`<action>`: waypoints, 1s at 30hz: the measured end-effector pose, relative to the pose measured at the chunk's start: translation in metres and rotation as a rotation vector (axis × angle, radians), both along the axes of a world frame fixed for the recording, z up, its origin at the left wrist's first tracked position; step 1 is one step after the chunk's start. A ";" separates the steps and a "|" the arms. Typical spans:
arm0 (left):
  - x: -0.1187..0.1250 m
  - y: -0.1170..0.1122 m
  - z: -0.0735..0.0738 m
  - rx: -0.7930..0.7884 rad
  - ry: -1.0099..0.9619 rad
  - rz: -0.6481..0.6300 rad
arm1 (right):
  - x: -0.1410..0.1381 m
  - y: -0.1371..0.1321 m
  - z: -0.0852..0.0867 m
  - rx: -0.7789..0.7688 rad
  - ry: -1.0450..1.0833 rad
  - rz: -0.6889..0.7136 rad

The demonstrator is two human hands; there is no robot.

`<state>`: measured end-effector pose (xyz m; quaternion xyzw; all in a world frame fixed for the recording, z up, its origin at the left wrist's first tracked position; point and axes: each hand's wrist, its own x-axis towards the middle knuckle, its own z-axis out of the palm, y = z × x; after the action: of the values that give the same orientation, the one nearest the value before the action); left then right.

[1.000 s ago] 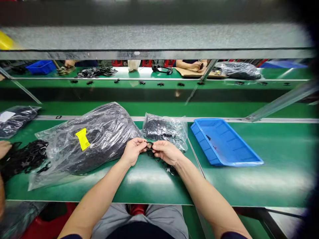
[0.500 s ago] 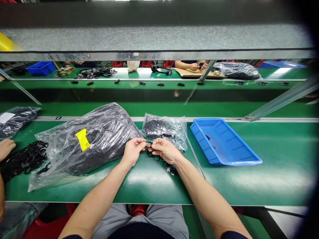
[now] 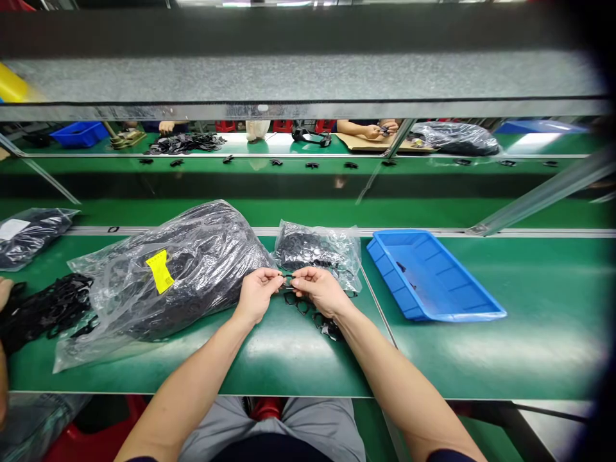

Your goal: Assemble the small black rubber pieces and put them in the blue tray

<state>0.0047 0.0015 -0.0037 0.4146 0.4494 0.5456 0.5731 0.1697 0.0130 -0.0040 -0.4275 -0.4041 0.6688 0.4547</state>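
Head view; clock face centred on the hands. Left hand and right hand meet at thumb and fingertips, both pinching one small black ring-shaped part above the green, smooth-topped bench.

Versus 0.5 s ago: both hands in nearly the same position, part still held between them. Co-worker's hand, far out at 9 o'clock, shows less, having shifted towards the left edge. Between 10 and 11 o'clock, a second co-worker's hand shows more clearly, beside a flat black pile across the line.

Layout: large clear plastic bag of black contents at 9 o'clock; black tangled heap beyond it; small clear plastic bag of black parts at 1 o'clock; shallow blue plastic tray at 3 o'clock, a few dark pieces inside; loose black parts between 4 and 5 o'clock, near the right hand.

Labels: bright yellow tag on the large bag, print and a square code, illegible. White label on the black-filled bag towards 9 o'clock: illegible.

Obscured: fingertips cover both sides of the part; its detail is unresolved. Loose parts run partly behind the right wrist. That labelled bag is cut by the frame.
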 end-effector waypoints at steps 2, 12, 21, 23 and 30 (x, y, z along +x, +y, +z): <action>0.000 0.000 0.000 -0.014 -0.019 -0.008 | 0.000 0.000 0.000 0.009 -0.010 0.004; 0.000 0.000 0.002 -0.092 -0.156 -0.042 | 0.006 -0.004 0.004 0.647 -0.518 -0.210; 0.000 0.001 0.001 -0.021 -0.140 -0.038 | 0.000 -0.014 -0.002 1.089 -0.852 -0.072; -0.002 0.002 0.000 0.014 -0.086 -0.031 | -0.001 -0.013 -0.002 0.995 -0.735 -0.114; -0.003 0.001 -0.007 0.109 0.143 -0.033 | -0.006 -0.007 -0.007 0.400 -0.423 -0.065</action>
<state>0.0018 0.0023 -0.0110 0.4906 0.4518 0.5286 0.5251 0.1635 0.0062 -0.0115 -0.4719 -0.5997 0.4572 0.4568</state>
